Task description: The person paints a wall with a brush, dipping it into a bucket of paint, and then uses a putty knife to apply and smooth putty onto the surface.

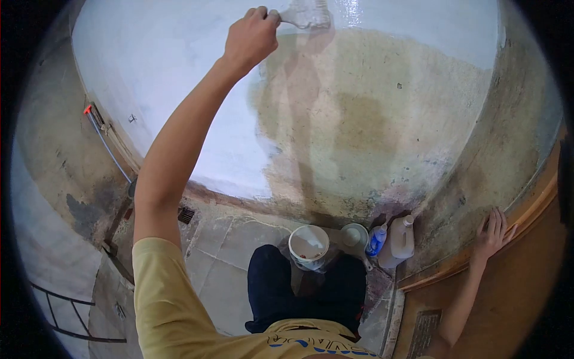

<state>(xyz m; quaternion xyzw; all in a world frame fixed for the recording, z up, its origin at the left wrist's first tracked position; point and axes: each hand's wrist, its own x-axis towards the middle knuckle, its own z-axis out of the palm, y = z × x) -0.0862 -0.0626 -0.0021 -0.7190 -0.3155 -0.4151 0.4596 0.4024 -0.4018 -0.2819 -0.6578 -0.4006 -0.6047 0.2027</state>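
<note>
My left hand is raised at the top of the view, its fingers closed round the handle of a paintbrush. The bristles are against the wall, near the lower edge of wet white paint. Below that edge, the bare beige wall shows darker stains. At the right, my right hand rests with its fingers stretched out over the wooden frame. A white paint bucket stands between my knees with whitish paint inside.
Beside the bucket are a small white tub, a blue bottle and a pale jug by the wall corner. A stick with a red end leans at the left. Grey tiles cover the floor; a small drain grate lies near the wall.
</note>
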